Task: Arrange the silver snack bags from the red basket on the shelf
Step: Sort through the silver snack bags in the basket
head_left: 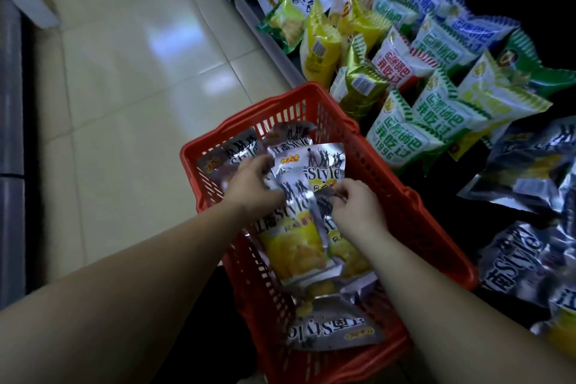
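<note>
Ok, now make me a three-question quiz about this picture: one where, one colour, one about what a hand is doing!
1. Where do the left hand and right hand reach? A. into a fridge B. into the basket C. into a pocket
2. What colour is the basket? A. blue B. green C. red
3. The right hand is: A. pinching a silver bag B. waving C. flat and empty
Answers: 1 B, both hands sit among the bags inside it. 2 C, its rim and walls are red. 3 A, its fingers curl onto the bag's top edge.
</note>
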The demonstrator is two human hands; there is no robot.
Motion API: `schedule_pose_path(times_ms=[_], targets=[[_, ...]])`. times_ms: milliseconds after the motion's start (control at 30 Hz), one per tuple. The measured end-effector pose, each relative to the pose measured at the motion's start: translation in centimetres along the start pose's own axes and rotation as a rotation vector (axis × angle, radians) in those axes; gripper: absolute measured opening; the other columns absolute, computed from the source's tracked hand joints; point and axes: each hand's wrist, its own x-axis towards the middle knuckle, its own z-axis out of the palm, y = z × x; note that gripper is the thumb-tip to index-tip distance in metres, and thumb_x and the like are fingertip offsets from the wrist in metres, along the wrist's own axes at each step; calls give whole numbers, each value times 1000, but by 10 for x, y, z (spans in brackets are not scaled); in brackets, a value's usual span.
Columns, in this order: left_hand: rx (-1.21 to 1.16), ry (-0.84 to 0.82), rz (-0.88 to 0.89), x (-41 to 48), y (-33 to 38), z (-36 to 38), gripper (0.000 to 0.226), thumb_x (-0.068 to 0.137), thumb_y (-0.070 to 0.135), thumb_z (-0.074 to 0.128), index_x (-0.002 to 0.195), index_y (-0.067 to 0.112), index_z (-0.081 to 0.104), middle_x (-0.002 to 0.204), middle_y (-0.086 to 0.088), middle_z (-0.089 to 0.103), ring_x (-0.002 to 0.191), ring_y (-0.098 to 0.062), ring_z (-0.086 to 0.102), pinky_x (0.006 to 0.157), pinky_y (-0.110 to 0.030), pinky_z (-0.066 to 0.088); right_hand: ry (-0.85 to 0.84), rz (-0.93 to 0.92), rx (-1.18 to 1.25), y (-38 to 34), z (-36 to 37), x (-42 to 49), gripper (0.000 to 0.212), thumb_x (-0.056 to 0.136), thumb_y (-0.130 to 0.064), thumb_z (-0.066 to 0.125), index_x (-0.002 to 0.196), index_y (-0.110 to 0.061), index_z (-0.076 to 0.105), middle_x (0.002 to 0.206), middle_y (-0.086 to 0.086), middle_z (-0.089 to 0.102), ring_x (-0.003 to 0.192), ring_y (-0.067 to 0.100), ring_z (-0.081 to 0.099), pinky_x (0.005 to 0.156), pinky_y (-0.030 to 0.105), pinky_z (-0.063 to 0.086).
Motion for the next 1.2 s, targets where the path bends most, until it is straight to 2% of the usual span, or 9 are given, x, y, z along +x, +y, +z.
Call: schedule_pose_path(times_ms=[67,133,267,500,633,767,900,1067,1200], targets=[[53,3,-10,1,4,-7,91,83,22,78,157,30,27,159,2,22,112,-22,58,78,-28,60,61,-79,-17,-15,-4,4,10,96,-16,58,90,-24,59,107,-4,50,88,25,56,77,38,50],[226,-56,-22,7,4,-9,89,86,28,75,159,29,22,168,-2,7,139,-33,39,92,-32,53,71,-125,-21,-24,-4,10,9,97,-15,58,91,-22,59,112,-5,47,92,23,56,78,38,51],[236,-238,-87,23,1,-14,91,78,31,66,158,30,23,168,-6,14,152,-36,21,117,-58,34,28,-162,-10,-30,1,38,4,94,-17,64,92,-19,61,144,1,43,128,27,48,102,42,47],[367,-61,-37,38,-11,-20,119,71,53,81,161,27,9,159,-11,32,147,-36,26,122,-52,26,-239,-227,-263,-45,12,73,8,95,-23,61,92,-25,54,168,2,19,156,23,-9,123,44,12],[489,-68,-44,37,-17,-20,116,69,52,83,160,23,16,152,-13,37,139,-37,39,121,-53,29,-323,-214,-357,-47,21,75,12,99,-27,52,111,-26,52,136,3,56,153,26,17,123,50,-11],[312,-74,-126,33,-20,-23,102,73,39,84,156,22,26,157,-7,20,124,-37,54,99,-45,56,-315,-190,-366,-47,17,65,12,99,-30,55,104,-27,45,87,-7,59,96,27,59,115,50,30],[45,-220,-180,29,-15,-19,95,76,41,84,153,25,30,147,-12,43,118,-33,59,100,-45,54,-254,-192,-300,-48,9,52,20,98,-33,61,109,-28,44,93,-3,63,85,26,61,73,43,53],[-109,-273,-152,21,-9,-10,57,76,43,74,125,20,55,109,-5,68,95,-23,69,88,-41,59,-145,-186,-347,-39,-11,41,19,100,-35,58,118,-32,57,110,-5,69,97,25,63,71,36,49],[-199,-339,-131,6,1,-11,49,85,50,74,120,20,58,108,-4,66,90,-13,64,65,-23,46,-3,-201,-354,-36,-32,24,20,100,-35,58,119,-30,59,102,0,69,96,29,63,68,34,40]])
